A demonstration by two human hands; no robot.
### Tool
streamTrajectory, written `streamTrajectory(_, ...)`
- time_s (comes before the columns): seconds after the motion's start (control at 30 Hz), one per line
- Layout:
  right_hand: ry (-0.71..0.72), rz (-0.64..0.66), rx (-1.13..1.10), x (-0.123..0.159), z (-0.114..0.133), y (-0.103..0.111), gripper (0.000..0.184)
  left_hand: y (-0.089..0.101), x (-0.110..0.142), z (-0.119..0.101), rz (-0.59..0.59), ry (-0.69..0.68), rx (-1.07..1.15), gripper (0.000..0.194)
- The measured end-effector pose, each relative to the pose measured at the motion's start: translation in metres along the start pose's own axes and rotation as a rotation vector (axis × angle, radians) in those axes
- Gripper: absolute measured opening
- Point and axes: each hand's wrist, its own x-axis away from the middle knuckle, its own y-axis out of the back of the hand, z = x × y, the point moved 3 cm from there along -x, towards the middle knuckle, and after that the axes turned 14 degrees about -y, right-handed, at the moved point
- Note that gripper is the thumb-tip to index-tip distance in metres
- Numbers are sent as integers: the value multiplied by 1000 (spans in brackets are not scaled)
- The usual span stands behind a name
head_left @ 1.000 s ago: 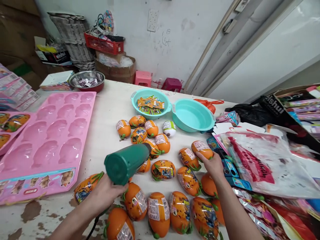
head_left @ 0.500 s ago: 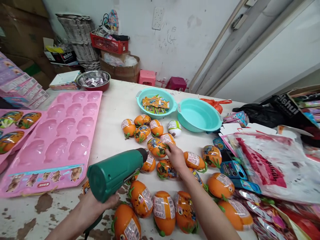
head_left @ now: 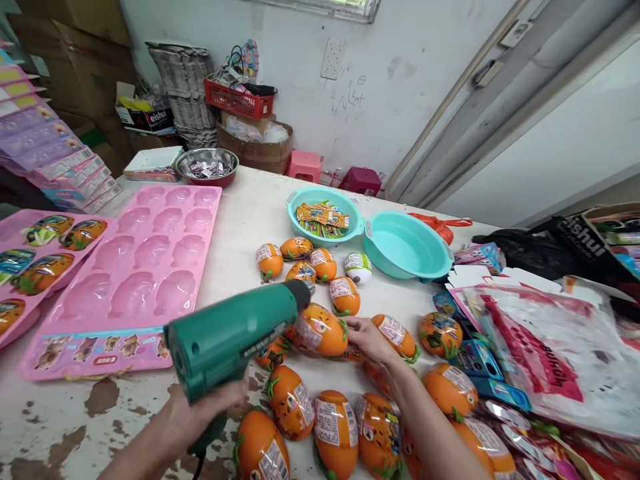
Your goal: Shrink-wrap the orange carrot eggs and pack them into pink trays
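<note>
My left hand (head_left: 217, 399) grips a green heat gun (head_left: 233, 330) by its handle, with the nozzle pointing right. Right at that nozzle is an orange plastic egg (head_left: 323, 330) with a label and green leaves, lying on its side. The fingers of my right hand (head_left: 371, 341) pinch its leafy end. More orange eggs (head_left: 336, 427) in clear wrap lie around both hands, several along the near side. Behind them sits a white egg (head_left: 358, 267) with a green-edged label. The nozzle partly overlaps the held egg's left end.
Beyond the eggs stand two turquoise basins, one basin (head_left: 325, 237) with colourful packets and another basin (head_left: 407, 245) beside it. Pink moulded trays (head_left: 145, 283) lie left. Plastic bags (head_left: 545, 340) and blue packages (head_left: 477, 360) crowd the right. A metal bowl (head_left: 207, 167) stands at the back left.
My right hand has raised the orange egg toward me and turned it, so its label now shows. The heat gun stays by it. The whole view has shifted slightly.
</note>
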Motion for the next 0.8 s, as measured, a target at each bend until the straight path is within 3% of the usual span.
streamTrajectory(0.1,75,-11,-16,4,1,5,43,9,9,7,-10,94,18,24)
streamTrajectory(0.23,239,-377,113,-4,9,30,40,9,25,17,80,131,66,27)
streamTrajectory(0.33,339,-587,475,-8,22,41,32,6,-1,8,62,27,26,32)
streamTrajectory(0.4,328,-554,681,-11,31,40,35,2,-37,-4,52,-65,-26,31)
streamTrajectory(0.47,335,-523,795,-14,40,30,36,-6,-74,-15,118,-121,-38,27)
streamTrajectory(0.53,373,-602,859,-22,51,11,30,-13,-103,-20,187,-139,-39,20)
streamTrajectory(0.6,379,-704,908,-38,58,-16,27,-13,-118,-17,157,-138,-69,13)
streamTrajectory(0.7,222,-778,894,-75,59,-53,44,1,-117,-6,24,-115,-34,18)
streamTrajectory(0.8,114,-801,677,-102,55,-67,41,19,-94,4,-21,-60,51,27)
